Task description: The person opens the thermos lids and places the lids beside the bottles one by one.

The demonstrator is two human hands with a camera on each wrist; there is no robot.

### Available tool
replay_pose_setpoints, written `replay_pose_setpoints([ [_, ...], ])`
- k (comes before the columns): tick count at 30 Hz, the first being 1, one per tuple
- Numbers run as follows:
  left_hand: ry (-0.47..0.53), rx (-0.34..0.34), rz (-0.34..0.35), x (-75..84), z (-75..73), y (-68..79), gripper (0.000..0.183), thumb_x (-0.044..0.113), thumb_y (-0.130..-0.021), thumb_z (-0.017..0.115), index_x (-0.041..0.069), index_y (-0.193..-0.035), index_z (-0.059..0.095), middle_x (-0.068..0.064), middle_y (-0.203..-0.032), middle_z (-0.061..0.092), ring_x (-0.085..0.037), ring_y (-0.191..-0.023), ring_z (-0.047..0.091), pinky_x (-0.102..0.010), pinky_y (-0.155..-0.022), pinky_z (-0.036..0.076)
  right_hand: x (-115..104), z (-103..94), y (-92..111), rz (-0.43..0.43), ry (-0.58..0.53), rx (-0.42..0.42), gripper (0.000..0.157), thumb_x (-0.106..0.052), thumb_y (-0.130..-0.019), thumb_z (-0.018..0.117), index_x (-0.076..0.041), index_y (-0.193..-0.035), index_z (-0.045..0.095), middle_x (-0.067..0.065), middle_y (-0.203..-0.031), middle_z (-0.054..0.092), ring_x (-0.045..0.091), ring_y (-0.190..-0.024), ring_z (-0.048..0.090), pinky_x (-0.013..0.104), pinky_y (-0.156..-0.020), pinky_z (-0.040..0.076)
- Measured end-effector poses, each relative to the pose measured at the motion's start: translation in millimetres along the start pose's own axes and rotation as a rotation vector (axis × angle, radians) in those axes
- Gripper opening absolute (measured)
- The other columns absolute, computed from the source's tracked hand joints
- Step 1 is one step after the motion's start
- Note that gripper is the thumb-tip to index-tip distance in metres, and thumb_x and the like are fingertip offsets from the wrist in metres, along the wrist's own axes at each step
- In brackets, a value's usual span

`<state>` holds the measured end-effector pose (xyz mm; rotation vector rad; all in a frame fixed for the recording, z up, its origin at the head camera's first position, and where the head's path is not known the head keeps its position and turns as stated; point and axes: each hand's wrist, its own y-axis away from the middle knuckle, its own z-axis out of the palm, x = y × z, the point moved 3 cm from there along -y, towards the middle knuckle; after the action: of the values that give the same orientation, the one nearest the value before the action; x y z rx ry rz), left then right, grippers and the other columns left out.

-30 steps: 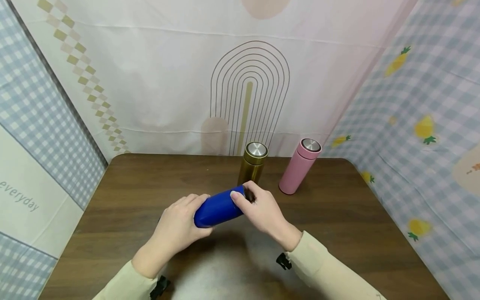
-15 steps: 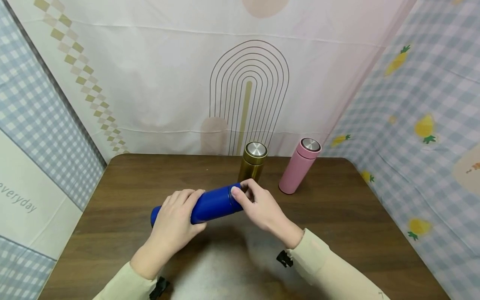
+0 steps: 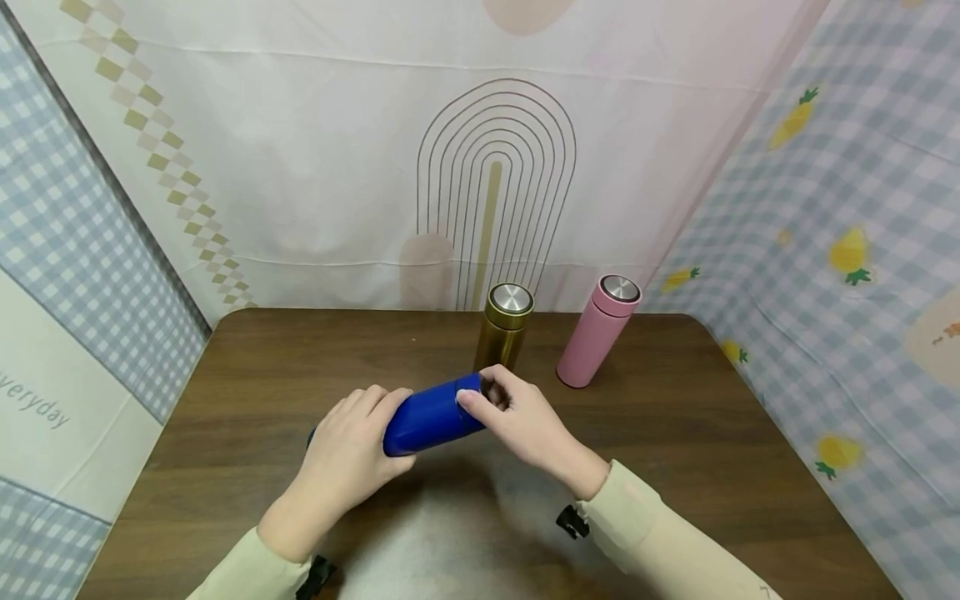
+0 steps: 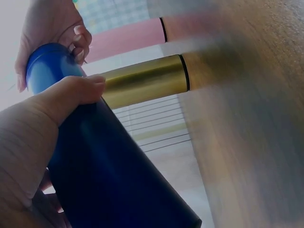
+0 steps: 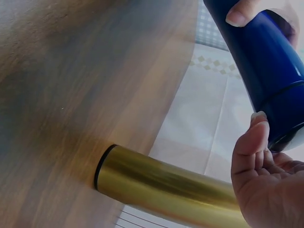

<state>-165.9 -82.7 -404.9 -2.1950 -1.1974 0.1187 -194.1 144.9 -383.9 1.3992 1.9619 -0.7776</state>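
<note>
- Two-handed hold on the blue bottle (image 3: 431, 419), raised off the tabletop (image 3: 300, 358) to the left of its middle, tilted, with the cap (image 5: 285, 111) higher than the base end (image 3: 311, 435).
- Wraps the body with the left hand (image 3: 352, 442), fingers over the far side, thumb along the near side.
- Pinches the cap with the right hand (image 3: 528, 417), thumb on one side, fingers curled on the other, close to the seam (image 5: 280, 92).
- Shows less of the base end beyond the left hand than half a second ago; keeps both grips much the same.
- Points, as a judgement, to work at the cap rather than setting down; gives no sure sign of a cap loosened, tightened or merely held.
- Just beyond the right hand, toward the far edge: gold bottle (image 3: 502, 333), upright, capped, left in place.
- Farther out, toward the far right corner: pink bottle (image 3: 596, 337), upright, capped, apart from the gold one, likewise unmoved.
- Behind the far edge: pale printed curtain (image 3: 322, 167).
</note>
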Motion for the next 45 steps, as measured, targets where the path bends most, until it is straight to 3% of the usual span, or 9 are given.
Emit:
replay_pose_setpoints([
  [15,0.020,-0.001,0.015,-0.1,-2.5,-2.4,0.074,0.039,-0.055,0.088,0.012,-0.119,0.064,0.000,-0.095,0.060,-0.021,-0.082,0.057,-0.038,-0.073,0.052,0,-2.9,3,-0.039,-0.024,-0.029,0.040,-0.059,-0.087,0.060,-0.029,-0.114,0.057,-0.001,-0.077,0.053,0.013,-0.069,0.052,0.030,-0.057,0.043],
  [24,0.031,-0.053,-0.014,-1.8,-3.5,-2.1,0.074,0.043,-0.056,0.088,0.013,-0.120,0.064,0.000,-0.096,0.061,-0.019,-0.082,0.056,-0.038,-0.072,0.052,2,-3.2,5,-0.047,-0.044,-0.078,0.044,-0.056,-0.087,0.063,-0.030,-0.122,0.054,0.000,-0.088,0.057,0.016,-0.080,0.055,0.035,-0.064,0.048],
  [37,0.082,-0.123,-0.043,-5.4,-3.7,-4.7,0.075,0.043,-0.058,0.089,0.014,-0.123,0.063,0.001,-0.099,0.061,-0.019,-0.087,0.059,-0.040,-0.075,0.052,4,-5.6,3,-0.156,-0.017,-0.134,0.048,-0.050,-0.085,0.069,-0.031,-0.125,0.051,-0.005,-0.101,0.059,0.014,-0.087,0.057,0.035,-0.072,0.052],
  [45,0.145,-0.233,-0.119,-11.4,0.4,-1.1,0.078,0.047,-0.062,0.087,0.018,-0.128,0.060,0.004,-0.107,0.061,-0.017,-0.095,0.059,-0.042,-0.081,0.051,-2,-6.6,6,-0.340,0.041,-0.179,0.063,-0.046,-0.086,0.070,-0.027,-0.139,0.043,-0.012,-0.132,0.047,0.007,-0.111,0.052,0.032,-0.095,0.046],
])
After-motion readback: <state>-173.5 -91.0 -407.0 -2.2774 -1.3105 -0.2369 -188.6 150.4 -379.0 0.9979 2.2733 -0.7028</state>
